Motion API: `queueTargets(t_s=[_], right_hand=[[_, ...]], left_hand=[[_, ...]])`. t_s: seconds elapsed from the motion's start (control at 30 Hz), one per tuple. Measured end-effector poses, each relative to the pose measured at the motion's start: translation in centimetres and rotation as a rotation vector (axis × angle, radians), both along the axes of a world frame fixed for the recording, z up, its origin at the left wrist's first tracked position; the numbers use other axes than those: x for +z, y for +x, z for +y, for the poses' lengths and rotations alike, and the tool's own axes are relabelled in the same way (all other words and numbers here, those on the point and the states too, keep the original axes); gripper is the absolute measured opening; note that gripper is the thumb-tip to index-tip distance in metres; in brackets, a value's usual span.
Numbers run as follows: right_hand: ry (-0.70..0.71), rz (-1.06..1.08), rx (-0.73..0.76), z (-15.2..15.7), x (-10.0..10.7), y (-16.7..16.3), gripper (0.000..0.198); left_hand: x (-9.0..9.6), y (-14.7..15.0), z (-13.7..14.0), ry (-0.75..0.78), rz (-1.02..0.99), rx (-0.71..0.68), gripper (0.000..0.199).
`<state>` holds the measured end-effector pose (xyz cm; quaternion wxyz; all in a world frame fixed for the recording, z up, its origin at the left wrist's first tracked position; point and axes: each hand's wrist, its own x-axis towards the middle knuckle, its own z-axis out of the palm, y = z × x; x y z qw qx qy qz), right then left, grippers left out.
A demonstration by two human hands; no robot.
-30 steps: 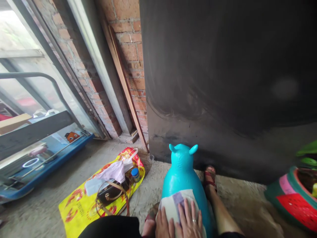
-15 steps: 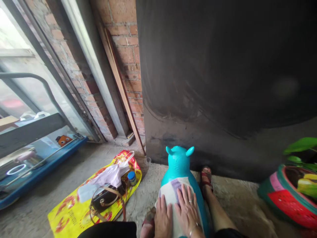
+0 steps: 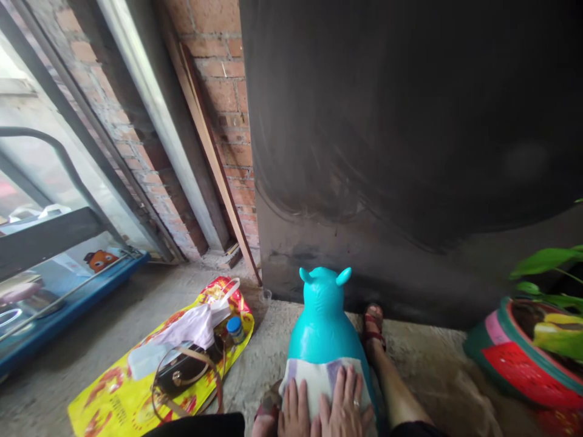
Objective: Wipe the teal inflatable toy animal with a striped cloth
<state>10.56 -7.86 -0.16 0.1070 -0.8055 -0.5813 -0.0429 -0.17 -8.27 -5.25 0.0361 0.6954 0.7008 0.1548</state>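
A teal inflatable animal toy (image 3: 324, 321), with two small ears, stands between the person's legs and faces the dark wall. A white cloth with pale purple stripes (image 3: 315, 369) is draped over its back. My left hand (image 3: 296, 413) lies flat on the cloth's left part, fingers stretched out. Beside it my right hand (image 3: 345, 405), with a ring on one finger, presses flat on the cloth's right part with fingers a little apart. Both wrists are cut off by the bottom edge of the view.
On the floor at left lies a yellow plastic bag (image 3: 102, 400) bearing a dark handbag (image 3: 182, 367), a blue-lidded jar (image 3: 235, 329) and a pale cloth (image 3: 189, 326). A blue cart (image 3: 132, 264) stands farther left, a potted plant (image 3: 505, 346) at right. A dark board (image 3: 387, 152) rises ahead.
Both hands and the cloth have slid back toward me along the toy, baring more of its teal back. The whole view has shifted slightly.
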Motion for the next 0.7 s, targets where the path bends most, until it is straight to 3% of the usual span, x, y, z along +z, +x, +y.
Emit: queueTargets(t_s=[0.2,0.33,0.53,0.7], right_hand=[[-0.178,0.050,0.009,7.2,1.9,1.3,0.063],[-0.219,0.055,0.007,9.3,2.8,2.2,0.063],[-0.204,0.054,-0.014,6.9,2.3,1.5,0.060],[-0.005,0.104,-0.059,1.0,-2.0,2.0,0.064]], left_hand=[[5.5,1.1,6.0,-0.311,-0.103,-0.049,0.058],[8.1,2.1,7.9,-0.414,-0.158,-0.039,0.059],[7.6,1.2,5.2,-0.401,-0.203,-0.023,0.061],[5.3,0.1,0.5,-0.274,-0.073,-0.098,0.059]])
